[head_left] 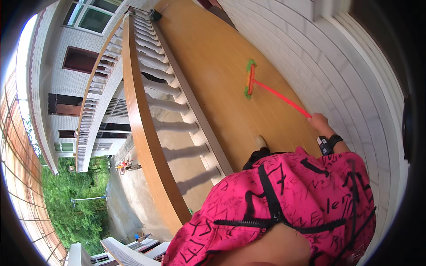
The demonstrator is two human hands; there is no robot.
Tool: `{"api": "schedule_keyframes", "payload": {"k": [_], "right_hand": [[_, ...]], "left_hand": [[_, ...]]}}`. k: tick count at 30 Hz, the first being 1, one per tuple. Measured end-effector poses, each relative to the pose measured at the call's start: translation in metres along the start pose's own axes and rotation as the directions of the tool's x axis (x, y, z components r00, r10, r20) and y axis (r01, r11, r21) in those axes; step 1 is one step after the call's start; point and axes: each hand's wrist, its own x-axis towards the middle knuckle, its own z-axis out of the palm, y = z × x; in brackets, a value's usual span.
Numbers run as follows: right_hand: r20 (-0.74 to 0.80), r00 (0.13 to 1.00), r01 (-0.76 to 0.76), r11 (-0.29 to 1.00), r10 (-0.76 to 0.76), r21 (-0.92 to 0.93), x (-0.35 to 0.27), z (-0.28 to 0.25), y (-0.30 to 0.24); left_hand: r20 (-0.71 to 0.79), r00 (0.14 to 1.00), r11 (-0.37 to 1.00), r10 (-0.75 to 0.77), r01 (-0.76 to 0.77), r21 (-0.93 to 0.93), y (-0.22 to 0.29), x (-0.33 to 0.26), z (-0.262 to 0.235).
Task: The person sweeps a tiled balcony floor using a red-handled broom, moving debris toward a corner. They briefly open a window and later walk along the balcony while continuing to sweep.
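Observation:
My right hand is closed around the end of a red broom handle, with a dark band and small device on its wrist. The handle runs away from me to a wide broom head, orange-red with green bristles at both ends. That head rests on the tan floor ahead of me, between the railing and the wall. My left hand is outside the picture.
A balustrade with pale posts and a brown top rail runs along the left. White tiled wall bounds the right. My shoe shows below my pink patterned top. A dark bin-like object stands at the far end.

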Motion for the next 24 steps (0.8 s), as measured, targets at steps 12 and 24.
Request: {"api": "schedule_keyframes", "payload": {"k": [12,24], "right_hand": [[0.056,0.998,0.039,0.998,-0.041,0.042,0.000,-0.012,0.001],[0.095,0.994,0.064,0.997,-0.060,-0.039,-0.007,-0.017,-0.016]], "left_hand": [[-0.303,0.943,0.987,0.140,-0.156,-0.029,0.165,0.047,-0.107],[0.018,0.999,0.891,0.030,-0.019,-0.454,-0.021,-0.020,-0.048]]}}
